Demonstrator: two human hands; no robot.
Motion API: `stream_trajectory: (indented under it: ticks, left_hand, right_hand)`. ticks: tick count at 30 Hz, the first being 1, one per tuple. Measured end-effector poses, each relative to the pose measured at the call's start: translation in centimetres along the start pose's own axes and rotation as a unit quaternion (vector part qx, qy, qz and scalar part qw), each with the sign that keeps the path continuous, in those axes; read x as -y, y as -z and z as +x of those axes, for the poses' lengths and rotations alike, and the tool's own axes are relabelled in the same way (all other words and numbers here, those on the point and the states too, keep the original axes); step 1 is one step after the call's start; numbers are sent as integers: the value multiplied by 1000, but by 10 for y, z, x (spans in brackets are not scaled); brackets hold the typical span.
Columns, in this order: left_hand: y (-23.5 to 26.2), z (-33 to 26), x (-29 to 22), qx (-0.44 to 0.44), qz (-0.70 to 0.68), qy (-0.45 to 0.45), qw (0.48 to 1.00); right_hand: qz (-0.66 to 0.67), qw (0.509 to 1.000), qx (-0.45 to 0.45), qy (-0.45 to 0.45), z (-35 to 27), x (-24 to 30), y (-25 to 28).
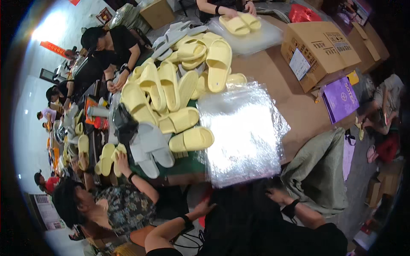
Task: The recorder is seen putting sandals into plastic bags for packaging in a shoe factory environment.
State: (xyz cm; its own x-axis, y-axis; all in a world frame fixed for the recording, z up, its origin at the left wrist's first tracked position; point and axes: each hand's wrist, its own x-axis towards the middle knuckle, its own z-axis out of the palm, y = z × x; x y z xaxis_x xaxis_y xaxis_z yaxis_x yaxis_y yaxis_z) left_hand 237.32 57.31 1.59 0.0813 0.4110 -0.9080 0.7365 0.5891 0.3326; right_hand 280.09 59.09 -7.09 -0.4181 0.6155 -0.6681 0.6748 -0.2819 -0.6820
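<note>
Below the table's near edge, my left hand (205,208) is low by the dark clothing at my lap, its fingertips partly lost against the black. On the other side, my right hand (278,195) rests by the dark cloth with its fingers apart and nothing visible in them. Just beyond both hands lies a stack of clear plastic bags (243,136), shiny under the light. Left of the bags is a heap of yellow slide sandals (178,120), with grey slide sandals (151,145) at its near side.
A cardboard box (314,53) and a purple box (339,100) stand at the right. A grey-green woven sack (320,170) hangs by the table's right corner. One co-worker's hand (124,164) touches a yellow sandal at left; another person's hands (239,12) hold yellow sandals across the table.
</note>
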Motion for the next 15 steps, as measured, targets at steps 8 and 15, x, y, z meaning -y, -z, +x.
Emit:
stream_trajectory:
  ticks: [8,15]
  left_hand:
    - [1,80,14,65,342,-242,906]
    - [36,34,-39,130,272,-218,928]
  right_hand:
    - [-3,983,109,-151,104,29,-100]
    - [98,978,102,-154,166,50,-115]
